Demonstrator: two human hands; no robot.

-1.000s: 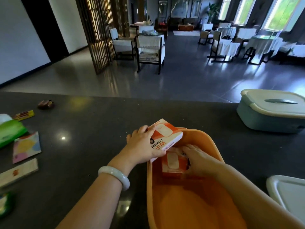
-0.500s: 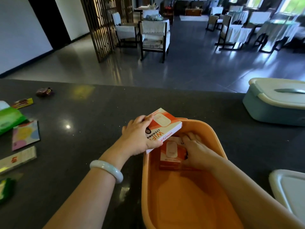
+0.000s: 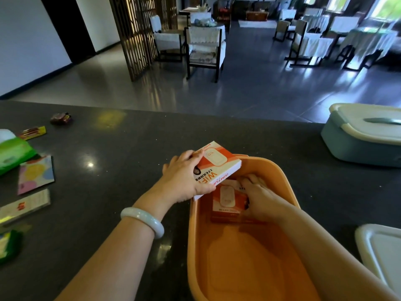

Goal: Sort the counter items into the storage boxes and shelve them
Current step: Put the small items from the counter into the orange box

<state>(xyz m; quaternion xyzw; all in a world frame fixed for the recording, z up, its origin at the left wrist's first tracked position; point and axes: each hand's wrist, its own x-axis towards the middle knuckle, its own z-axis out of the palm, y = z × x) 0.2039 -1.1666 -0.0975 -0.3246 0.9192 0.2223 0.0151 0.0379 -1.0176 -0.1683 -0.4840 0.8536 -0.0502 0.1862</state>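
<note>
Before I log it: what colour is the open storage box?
Orange, seen in the head view, the only one.

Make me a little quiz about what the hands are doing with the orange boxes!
1. True or false: the left hand holds a WiFi box above the rim of the orange tub.
2. Where is the second WiFi box? A) on the counter B) inside the orange tub C) on the teal lidded box
3. Fill in: the right hand rests on the second box inside the ____.

Key: 1 true; 2 B; 3 tub.
</note>
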